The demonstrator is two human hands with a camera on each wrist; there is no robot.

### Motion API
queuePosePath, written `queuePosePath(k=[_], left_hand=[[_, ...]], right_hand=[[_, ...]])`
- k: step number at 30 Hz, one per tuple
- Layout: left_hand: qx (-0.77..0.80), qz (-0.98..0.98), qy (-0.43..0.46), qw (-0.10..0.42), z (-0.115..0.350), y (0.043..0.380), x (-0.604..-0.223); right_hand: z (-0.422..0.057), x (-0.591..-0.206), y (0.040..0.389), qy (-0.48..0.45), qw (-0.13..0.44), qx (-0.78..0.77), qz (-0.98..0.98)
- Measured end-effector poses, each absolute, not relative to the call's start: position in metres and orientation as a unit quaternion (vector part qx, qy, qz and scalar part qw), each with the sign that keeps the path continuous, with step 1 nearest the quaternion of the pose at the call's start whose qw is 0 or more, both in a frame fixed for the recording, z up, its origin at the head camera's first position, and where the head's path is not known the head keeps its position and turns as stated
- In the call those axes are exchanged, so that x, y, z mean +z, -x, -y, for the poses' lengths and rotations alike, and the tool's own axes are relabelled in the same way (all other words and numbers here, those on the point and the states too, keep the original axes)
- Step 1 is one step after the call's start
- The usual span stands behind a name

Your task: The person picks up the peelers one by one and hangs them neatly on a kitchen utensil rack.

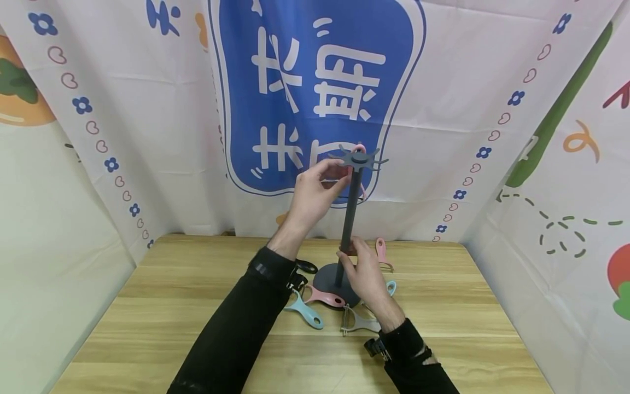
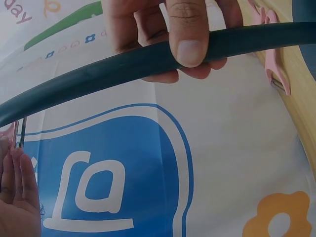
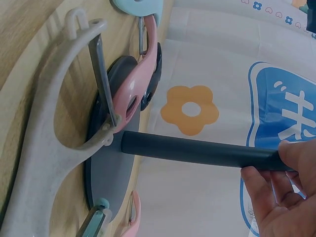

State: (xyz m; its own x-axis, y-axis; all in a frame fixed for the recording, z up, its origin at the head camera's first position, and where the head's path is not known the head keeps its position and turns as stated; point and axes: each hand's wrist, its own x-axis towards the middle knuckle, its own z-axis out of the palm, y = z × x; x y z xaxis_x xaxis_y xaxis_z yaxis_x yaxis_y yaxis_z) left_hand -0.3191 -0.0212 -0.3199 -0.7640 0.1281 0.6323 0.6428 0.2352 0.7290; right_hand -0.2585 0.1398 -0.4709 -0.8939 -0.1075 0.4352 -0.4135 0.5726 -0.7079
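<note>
Apparent step in hand: hanging a pink peeler point(image 2: 7, 134) on a dark stand point(image 1: 351, 213), upright on the bench point(image 1: 443, 317). Clock positions taken from the head view. At 8 o'clock from the star-shaped top point(image 1: 359, 158): left hand point(image 1: 315, 191), fingers narrowed to a pinch on the pink peeler, with handle end up among the arms at 12 o'clock and blade end lower, partly behind the pole. Full seating over an arm: cannot tell. On the lower pole, reaching in from 4 o'clock: right hand point(image 1: 366, 273), thumb and fingers wrapped around the shaft, seemingly as a brace.

Around the round base point(image 1: 325, 276): black-handled tool point(image 1: 307, 266) at 10 o'clock; second pink peeler point(image 1: 381, 256) at 2; light-blue handle point(image 1: 392, 292) at 3, partly hidden beyond the right hand; grey peeler point(image 1: 363, 323) at 5; third pink peeler point(image 1: 326, 296) overlapping the rim at 7; light-blue peeler point(image 1: 309, 313) at 8.

Called for next, as judged: settling the handle end securely over one arm, then loosening the left fingers, with the right grip firm against tilting. Possible fault: slipping off the arm tip on early release.
</note>
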Motion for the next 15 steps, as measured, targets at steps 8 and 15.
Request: queuePosePath(k=[8, 15], left_hand=[[-0.561, 0.747, 0.273, 0.231, 0.028, 0.318, -0.327], [-0.552, 0.756, 0.266, 0.231, 0.039, 0.316, -0.337]], right_hand=[[-0.139, -0.472, 0.259, -0.152, 0.178, 0.436, 0.869], [-0.139, -0.472, 0.26, -0.147, 0.183, 0.435, 0.869]])
